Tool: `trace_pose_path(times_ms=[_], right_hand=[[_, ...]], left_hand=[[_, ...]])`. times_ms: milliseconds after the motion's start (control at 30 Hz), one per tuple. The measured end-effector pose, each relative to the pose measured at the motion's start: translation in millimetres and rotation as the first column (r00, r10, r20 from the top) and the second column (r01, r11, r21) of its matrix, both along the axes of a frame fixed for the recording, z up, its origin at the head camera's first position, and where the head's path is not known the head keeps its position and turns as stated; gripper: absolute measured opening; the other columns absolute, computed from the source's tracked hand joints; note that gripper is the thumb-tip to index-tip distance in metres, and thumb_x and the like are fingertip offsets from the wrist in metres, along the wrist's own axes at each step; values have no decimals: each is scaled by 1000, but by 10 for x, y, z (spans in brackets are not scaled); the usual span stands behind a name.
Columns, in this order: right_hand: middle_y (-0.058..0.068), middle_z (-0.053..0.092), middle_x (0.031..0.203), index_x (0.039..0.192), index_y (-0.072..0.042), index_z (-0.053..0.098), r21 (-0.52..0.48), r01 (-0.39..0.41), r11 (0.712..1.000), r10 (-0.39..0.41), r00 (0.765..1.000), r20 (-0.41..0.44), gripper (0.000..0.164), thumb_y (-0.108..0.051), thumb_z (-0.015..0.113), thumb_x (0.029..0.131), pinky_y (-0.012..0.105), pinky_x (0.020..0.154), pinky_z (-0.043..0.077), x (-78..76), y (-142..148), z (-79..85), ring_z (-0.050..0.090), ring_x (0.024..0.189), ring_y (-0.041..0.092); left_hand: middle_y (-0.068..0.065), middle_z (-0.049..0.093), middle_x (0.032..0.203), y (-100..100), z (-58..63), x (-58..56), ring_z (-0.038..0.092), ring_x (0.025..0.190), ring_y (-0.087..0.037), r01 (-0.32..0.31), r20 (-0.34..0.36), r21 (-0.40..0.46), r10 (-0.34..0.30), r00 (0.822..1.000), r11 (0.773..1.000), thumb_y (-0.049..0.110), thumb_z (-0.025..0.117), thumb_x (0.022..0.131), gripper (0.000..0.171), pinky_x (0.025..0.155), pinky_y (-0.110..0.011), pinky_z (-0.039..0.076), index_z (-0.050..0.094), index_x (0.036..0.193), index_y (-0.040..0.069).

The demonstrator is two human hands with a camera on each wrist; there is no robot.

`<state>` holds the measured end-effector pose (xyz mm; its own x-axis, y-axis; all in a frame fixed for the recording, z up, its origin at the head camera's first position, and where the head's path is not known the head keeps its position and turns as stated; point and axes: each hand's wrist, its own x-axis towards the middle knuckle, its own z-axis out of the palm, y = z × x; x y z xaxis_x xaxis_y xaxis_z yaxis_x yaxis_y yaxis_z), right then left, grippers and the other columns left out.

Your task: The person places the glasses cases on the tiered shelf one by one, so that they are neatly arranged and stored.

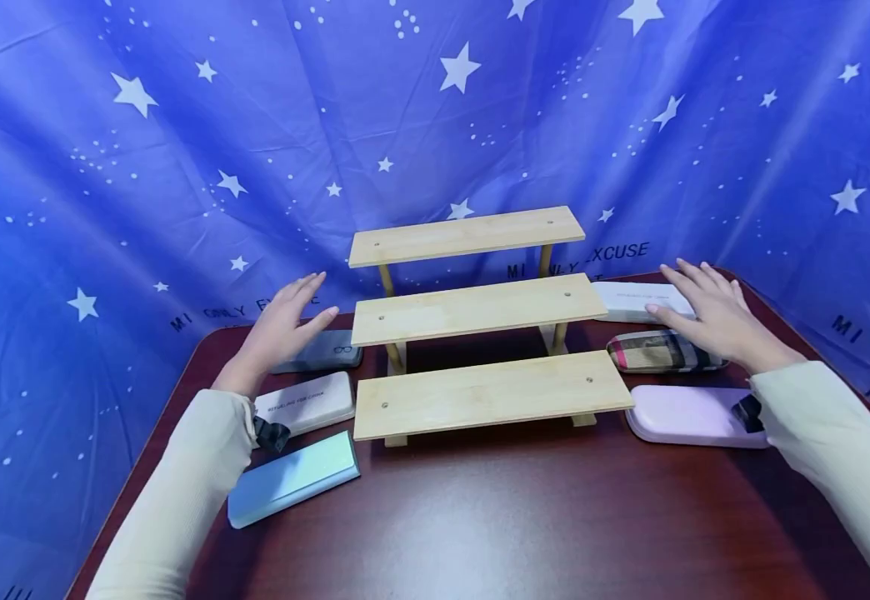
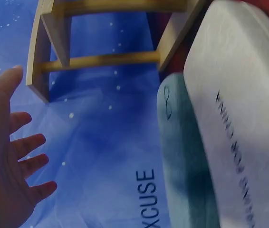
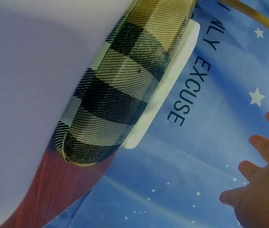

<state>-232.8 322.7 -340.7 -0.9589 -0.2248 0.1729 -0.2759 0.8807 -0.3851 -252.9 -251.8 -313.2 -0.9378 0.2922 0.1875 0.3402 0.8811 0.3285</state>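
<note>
My left hand (image 1: 282, 327) hovers over the cases on the left, its fingers extended and holding nothing. Below it lie a grey-blue glasses case (image 1: 327, 351), a white glasses case (image 1: 315, 403) with dark lettering and a light blue case (image 1: 296, 479). On the other side my right hand (image 1: 720, 315) is spread in the air, likewise holding nothing. Around it are a white case (image 1: 626, 300) at the back, a plaid glasses case (image 1: 652, 352) and a pale lilac case (image 1: 686, 412). In the left wrist view the left fingers (image 2: 32, 145) stand apart from every case.
Between the hands stands a three-tier wooden rack, with a top shelf (image 1: 465, 236), a middle shelf (image 1: 480, 308) and a bottom shelf (image 1: 491, 394). The dark red table (image 1: 480, 517) reaches toward me. Behind it hangs a blue curtain (image 1: 405, 108) with white stars.
</note>
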Motion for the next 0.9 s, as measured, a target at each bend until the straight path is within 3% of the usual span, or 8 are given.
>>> trace_pose_path(times_ms=[267,467,533,667,800,900], right_hand=[[30,18,150,148,-4,25,-57,-94,994,90,994,-68,69,-32,54,93,71,102,-8,128,18,-14,4,138,51],[28,27,147,144,-3,36,-114,-184,976,164,973,-165,65,-21,63,88,64,108,-1,291,27,-16,13,138,45],[26,28,148,145,-6,36,-141,-197,970,174,972,-159,65,-19,64,87,61,109,2,349,43,-21,13,140,40],[20,30,150,145,-11,38,-175,-209,962,187,973,-136,66,-15,67,85,57,110,9,471,97,-39,13,141,22],[16,32,148,143,-14,41,-159,-229,960,210,969,-128,66,-12,69,83,38,112,8,584,167,-86,11,137,1],[-1,34,147,142,-16,43,-135,-236,962,220,967,-126,67,-11,70,81,17,106,8,652,218,-128,14,133,-7]], left_hand=[[-14,22,154,114,-140,23,18,141,-36,25,54,213,-37,998,977,50,48,94,69,108,-61,17,25,150,17],[-15,21,155,202,-226,39,20,140,-35,21,102,329,-57,993,944,43,53,94,67,104,-58,30,26,150,19],[-14,21,155,221,-251,42,20,141,-32,35,117,394,-87,989,919,39,55,94,66,104,-55,33,27,150,19],[-8,24,154,266,-276,50,19,141,-26,58,142,535,-157,977,843,29,60,92,66,104,-50,35,29,149,18],[-7,30,152,327,-248,74,24,140,-26,61,160,639,-210,964,767,17,63,90,67,104,-48,36,30,148,15],[-10,30,152,378,-180,125,30,136,-30,47,182,680,-231,956,731,11,63,90,67,101,-43,39,30,148,11]])
